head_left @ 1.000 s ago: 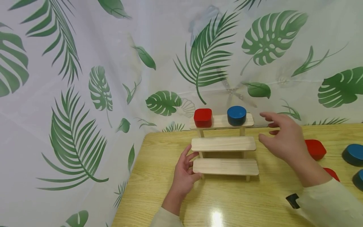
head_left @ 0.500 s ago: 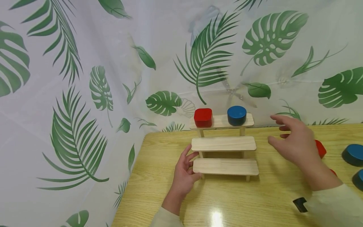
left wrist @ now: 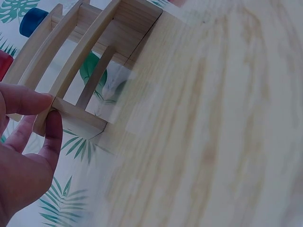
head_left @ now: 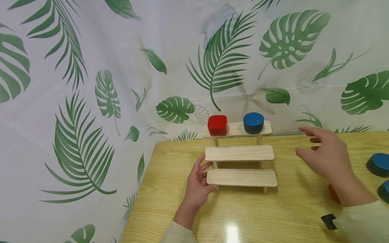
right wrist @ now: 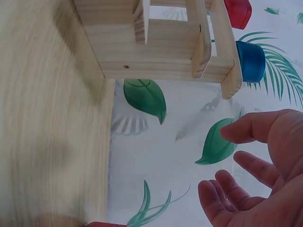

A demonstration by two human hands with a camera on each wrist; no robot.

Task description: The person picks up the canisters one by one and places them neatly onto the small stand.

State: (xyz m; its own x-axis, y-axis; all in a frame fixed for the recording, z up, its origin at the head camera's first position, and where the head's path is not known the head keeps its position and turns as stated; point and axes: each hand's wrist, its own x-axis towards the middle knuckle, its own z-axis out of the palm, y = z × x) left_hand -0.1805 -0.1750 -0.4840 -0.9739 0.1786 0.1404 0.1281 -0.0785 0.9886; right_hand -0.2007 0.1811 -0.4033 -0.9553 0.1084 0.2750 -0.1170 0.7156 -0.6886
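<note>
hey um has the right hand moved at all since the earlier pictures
Yes. In the head view, the right hand has moved rightward, farther from the wooden stand, and slightly lower in the picture.

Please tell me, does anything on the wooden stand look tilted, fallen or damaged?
Nothing stands out: the red block and blue block sit flat on the top shelf, and the wooden stand shows no visible damage.

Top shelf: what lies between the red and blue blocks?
A bare stretch of the top shelf lies between the red block and the blue block, seen in the head view.
</note>
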